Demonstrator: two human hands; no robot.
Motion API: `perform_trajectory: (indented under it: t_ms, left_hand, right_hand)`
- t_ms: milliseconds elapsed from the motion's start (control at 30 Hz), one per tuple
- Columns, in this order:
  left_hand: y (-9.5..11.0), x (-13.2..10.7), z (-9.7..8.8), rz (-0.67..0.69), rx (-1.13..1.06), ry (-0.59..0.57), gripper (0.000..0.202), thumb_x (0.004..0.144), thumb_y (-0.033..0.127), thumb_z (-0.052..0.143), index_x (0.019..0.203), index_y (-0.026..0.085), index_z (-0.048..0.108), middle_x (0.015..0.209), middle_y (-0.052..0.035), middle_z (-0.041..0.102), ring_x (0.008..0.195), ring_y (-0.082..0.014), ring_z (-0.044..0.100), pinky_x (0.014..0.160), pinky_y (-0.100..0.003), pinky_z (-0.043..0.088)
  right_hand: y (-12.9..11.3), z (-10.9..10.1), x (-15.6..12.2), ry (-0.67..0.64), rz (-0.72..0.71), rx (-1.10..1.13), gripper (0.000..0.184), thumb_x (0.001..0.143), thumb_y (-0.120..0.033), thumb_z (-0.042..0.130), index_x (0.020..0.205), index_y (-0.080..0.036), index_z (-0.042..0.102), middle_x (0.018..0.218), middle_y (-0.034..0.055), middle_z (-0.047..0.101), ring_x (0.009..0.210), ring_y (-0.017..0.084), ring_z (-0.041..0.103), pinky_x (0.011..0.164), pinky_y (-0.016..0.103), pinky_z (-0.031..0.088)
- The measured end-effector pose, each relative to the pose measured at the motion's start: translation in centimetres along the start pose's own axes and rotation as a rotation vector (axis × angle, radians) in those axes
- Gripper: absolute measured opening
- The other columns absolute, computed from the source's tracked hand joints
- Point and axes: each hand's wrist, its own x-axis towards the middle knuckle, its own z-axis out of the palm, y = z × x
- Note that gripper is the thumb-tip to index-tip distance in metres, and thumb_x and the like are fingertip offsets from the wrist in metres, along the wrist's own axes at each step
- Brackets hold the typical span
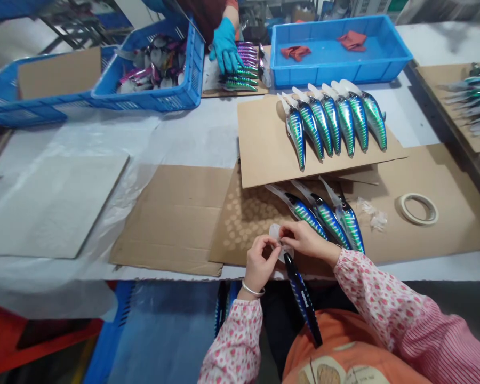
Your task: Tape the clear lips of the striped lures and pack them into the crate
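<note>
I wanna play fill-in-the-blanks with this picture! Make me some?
1. The person's silver bracelet is on the ____ wrist.
2. On the raised cardboard sheet, ____ lures lie side by side.
3. The bin with two red cloths is coloured ____.
4. Left hand and right hand are at the ____ end of the lure with white lettering, bill or tail.

Missing words: left; seven; blue; bill

Leftward of my left hand [261, 261], flat cardboard [174, 213] gives open passage. Beyond my right hand [303, 238], three lures [330, 218] obstruct; behind them a raised cardboard sheet [260, 141] bearing seven lures [333, 125] blocks further reach. Rightward, a narrow gap runs between plastic scraps [378, 220] and tape roll [402, 209].
</note>
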Motion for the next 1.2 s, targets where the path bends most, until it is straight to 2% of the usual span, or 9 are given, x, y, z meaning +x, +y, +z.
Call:
perform_trajectory:
  t_ms: [133,267,400,533,667,800,933,1033,1200]
  left_hand:
    - [0.2,0.3,0.7,0.07,0.131,0.099,0.003,0.082,0.024,0.064,0.083,0.021,0.062,0.087,-0.0048,0.063,0.088,-0.0218,0.06,0.081,-0.034,0.047]
    - [0.3,0.4,1.2,0.114,0.212,0.162,0.002,0.084,0.021,0.063,0.085,0.022,0.061,0.088,-0.0048,0.063,0.088,-0.0224,0.058,0.082,-0.035,0.046]
    - [0.2,0.2,1.5,0.146,0.268,0.195,0.003,0.084,0.02,0.062,0.084,0.022,0.06,0.088,-0.0047,0.063,0.089,-0.0225,0.059,0.082,-0.036,0.046]
    - [0.3,0.0,1.8,0.154,0.329,0.233,0.004,0.084,0.02,0.064,0.084,0.022,0.06,0.089,-0.0053,0.064,0.094,-0.0251,0.059,0.087,-0.04,0.044]
    - [0.3,-0.1,1.8,0.151,0.387,0.251,0.017,0.082,0.021,0.067,0.098,0.023,0.062,0.101,-0.008,0.066,0.105,-0.0289,0.057,0.093,-0.043,0.041]
    - [0.2,0.2,1.4,0.161,0.408,0.195,0.023,0.082,0.019,0.069,0.104,0.023,0.06,0.097,-0.0054,0.069,0.095,-0.0248,0.062,0.086,-0.038,0.044]
    - [0.3,0.4,1.1,0.169,0.414,0.18,0.017,0.083,0.02,0.068,0.099,0.022,0.061,0.085,-0.002,0.07,0.087,-0.023,0.062,0.083,-0.036,0.043]
    - [0.5,0.3,1.1,0.161,0.426,0.18,0.012,0.084,0.02,0.065,0.096,0.021,0.062,0.084,-0.0021,0.069,0.083,-0.0225,0.06,0.081,-0.036,0.042]
    - [0.5,0.1,1.3,0.143,0.419,0.172,0.007,0.087,0.021,0.061,0.094,0.021,0.062,0.084,-0.0026,0.065,0.077,-0.0204,0.056,0.076,-0.034,0.043]
  right_hand:
    - [0.5,0.3,-0.2,0.043,0.048,0.049,0.007,0.081,-0.009,0.064,0.08,-0.016,0.063,0.066,-0.0045,0.061,0.059,0.01,0.054,0.059,0.019,0.038]
    - [0.6,0.3,-0.6,0.064,0.052,0.1,0.003,0.085,-0.014,0.062,0.084,-0.016,0.064,0.074,-0.0018,0.067,0.065,0.011,0.059,0.061,0.02,0.042]
    - [0.2,0.1,-1.3,0.05,0.024,0.127,0.009,0.088,-0.022,0.064,0.095,-0.017,0.065,0.081,0.0006,0.069,0.069,0.013,0.062,0.066,0.022,0.046]
    - [-0.3,0.3,-1.7,0.076,-0.019,0.067,0.012,0.082,-0.01,0.063,0.092,-0.017,0.064,0.084,0.0014,0.069,0.073,0.014,0.062,0.069,0.023,0.046]
    - [-0.4,0.5,-1.7,0.119,-0.032,0.089,0.016,0.081,-0.005,0.06,0.091,-0.016,0.063,0.082,0.0013,0.068,0.073,0.014,0.062,0.069,0.023,0.046]
    - [-0.2,0.4,-1.7,0.096,-0.094,0.121,0.017,0.083,-0.004,0.056,0.093,-0.017,0.06,0.086,0.0022,0.068,0.078,0.015,0.064,0.072,0.024,0.047]
    - [0.3,0.2,-1.7,0.064,-0.159,-0.022,0.015,0.085,-0.004,0.056,0.091,-0.017,0.057,0.083,0.0022,0.064,0.076,0.016,0.061,0.071,0.024,0.045]
    - [0.2,0.1,-1.6,0.038,-0.234,-0.189,0.012,0.091,-0.006,0.052,0.092,-0.017,0.056,0.083,0.0037,0.062,0.077,0.017,0.058,0.071,0.026,0.044]
    - [-0.2,0.5,-1.7,0.066,-0.35,-0.384,0.012,0.097,-0.011,0.045,0.101,-0.016,0.055,0.084,0.0061,0.06,0.077,0.02,0.054,0.073,0.031,0.045]
